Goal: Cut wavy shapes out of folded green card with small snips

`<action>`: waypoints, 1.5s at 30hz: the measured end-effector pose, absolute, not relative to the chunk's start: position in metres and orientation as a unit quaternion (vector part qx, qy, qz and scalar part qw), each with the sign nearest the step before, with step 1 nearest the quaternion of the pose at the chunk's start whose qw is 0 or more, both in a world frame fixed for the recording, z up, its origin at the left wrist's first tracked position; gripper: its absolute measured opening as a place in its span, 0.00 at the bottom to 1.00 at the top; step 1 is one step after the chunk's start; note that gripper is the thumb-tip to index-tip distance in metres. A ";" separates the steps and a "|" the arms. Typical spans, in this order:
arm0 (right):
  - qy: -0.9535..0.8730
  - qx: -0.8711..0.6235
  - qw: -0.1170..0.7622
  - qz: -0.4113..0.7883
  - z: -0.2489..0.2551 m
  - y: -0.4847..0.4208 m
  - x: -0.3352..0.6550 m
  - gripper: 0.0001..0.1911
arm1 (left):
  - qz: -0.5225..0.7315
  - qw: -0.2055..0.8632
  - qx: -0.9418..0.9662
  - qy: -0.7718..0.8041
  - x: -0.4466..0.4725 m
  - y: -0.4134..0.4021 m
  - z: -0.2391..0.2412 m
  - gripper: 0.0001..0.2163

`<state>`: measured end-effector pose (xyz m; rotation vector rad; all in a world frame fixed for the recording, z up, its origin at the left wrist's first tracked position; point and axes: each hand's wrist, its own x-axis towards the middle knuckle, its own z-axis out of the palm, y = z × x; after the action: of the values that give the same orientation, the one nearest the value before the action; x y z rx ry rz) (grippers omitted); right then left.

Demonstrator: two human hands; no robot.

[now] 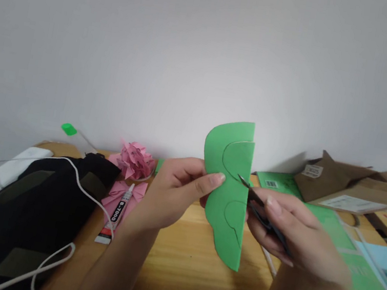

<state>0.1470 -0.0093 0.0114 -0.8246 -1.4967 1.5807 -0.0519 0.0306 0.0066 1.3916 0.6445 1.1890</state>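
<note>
A green paper piece (222, 209), seemingly folded, stands upright above the table, with a curved outer edge and dark curved lines drawn on it. My left hand (181, 187) pinches its left edge, thumb on the near face. Dark-bladed scissors (256, 200) are held in my right hand (290, 230), their handles partly hidden by the fingers. The blade tip lies against the paper's right side, near the end of the upper curved line. A cut along that upper curve seems to part the paper there.
A glue tube (118, 214) lies on pink folded paper at left, before a crumpled pink paper flower (135, 160). Black fabric (47, 199) and a white cable (76, 177) fill the left side. A torn cardboard box (364, 186) and green sheets (364, 275) lie at right.
</note>
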 end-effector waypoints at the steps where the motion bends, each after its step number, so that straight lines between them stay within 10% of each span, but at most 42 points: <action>1: -0.590 -0.324 0.393 0.626 0.011 -0.009 0.146 0.21 | 0.500 0.566 0.597 0.272 -0.051 0.030 0.007 0.12; 45: -0.529 -0.296 0.398 0.689 0.013 -0.009 0.132 0.22 | 0.479 0.630 0.559 0.246 -0.047 0.031 0.003 0.13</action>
<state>0.1320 -0.0094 0.0132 -0.7493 -1.3394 1.7445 -0.0473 0.0307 0.0026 1.2810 0.5643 1.0972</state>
